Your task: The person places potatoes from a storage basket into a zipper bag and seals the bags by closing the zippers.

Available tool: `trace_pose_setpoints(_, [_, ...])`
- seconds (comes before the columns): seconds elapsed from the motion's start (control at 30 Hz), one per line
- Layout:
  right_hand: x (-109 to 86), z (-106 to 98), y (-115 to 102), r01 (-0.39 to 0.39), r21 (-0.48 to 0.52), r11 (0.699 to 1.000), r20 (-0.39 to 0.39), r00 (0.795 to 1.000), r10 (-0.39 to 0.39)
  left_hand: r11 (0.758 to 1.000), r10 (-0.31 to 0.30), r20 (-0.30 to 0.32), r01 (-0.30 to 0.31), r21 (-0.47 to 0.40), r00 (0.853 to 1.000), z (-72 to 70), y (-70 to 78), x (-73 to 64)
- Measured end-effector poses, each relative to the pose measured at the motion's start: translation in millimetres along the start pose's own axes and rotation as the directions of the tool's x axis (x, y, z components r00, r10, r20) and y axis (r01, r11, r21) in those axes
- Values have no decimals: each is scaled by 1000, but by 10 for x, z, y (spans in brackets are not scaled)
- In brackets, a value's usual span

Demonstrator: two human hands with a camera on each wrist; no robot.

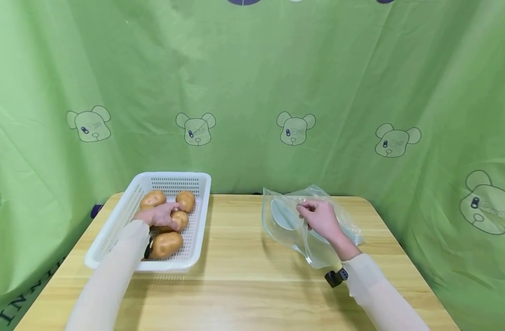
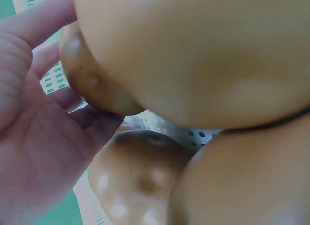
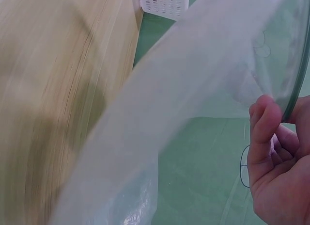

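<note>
In the head view a white plastic basket [image 1: 206, 202] holds several smooth brown potatoes [image 1: 166, 244]. My left hand [image 1: 158, 215] reaches into it, thumb and fingers curved around a potato [image 1: 180, 219] in the middle. From the left wrist, the fingers pass behind that potato [image 2: 92, 74], while a nearer one [image 2: 203, 55] covers much of the view. On the right, my right hand [image 1: 320, 219] pinches the edge of a clear plastic bag [image 1: 279, 230] and holds it up from the table. The bag's dark rim [image 3: 300, 65] sits between thumb and fingertips in the right wrist view.
Both the basket and the bag are over a light wooden table [image 1: 236, 276]. Behind the table hangs a green curtain [image 1: 244, 161] printed with bear heads. A black wrist camera [image 1: 336, 277] is strapped below my right wrist.
</note>
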State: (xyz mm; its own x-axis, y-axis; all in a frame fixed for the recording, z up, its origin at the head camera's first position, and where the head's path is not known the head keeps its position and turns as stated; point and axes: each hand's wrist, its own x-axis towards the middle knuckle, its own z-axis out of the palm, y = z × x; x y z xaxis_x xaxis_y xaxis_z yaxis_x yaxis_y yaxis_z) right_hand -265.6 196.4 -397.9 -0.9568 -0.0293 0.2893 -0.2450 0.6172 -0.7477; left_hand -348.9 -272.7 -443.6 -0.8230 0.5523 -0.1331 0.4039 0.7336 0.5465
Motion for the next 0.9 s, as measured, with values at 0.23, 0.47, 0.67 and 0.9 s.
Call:
trace_pose_setpoints(0.23, [26, -22, -20, 6, 1, 1000, -3, 1000, -6, 993, -60, -106, 49, -109, 993, -51, 78, -6])
trace_pose_setpoints(0.47, [32, 2, -17, 13, -7, 1000, -21, 1000, -14, 977, -94, -206, 50, -207, 974, -164, 237, -60])
trace_pose_setpoints(0.67, [24, 15, 0, 15, 6, 1000, -23, 1000, -15, 956, -121, -299, 30, -292, 946, -271, 405, -145])
trace_pose_setpoints(0.9, [15, 12, 32, 7, 28, 1000, -18, 1000, -7, 886, -99, -325, -65, -458, 941, -303, 710, -182])
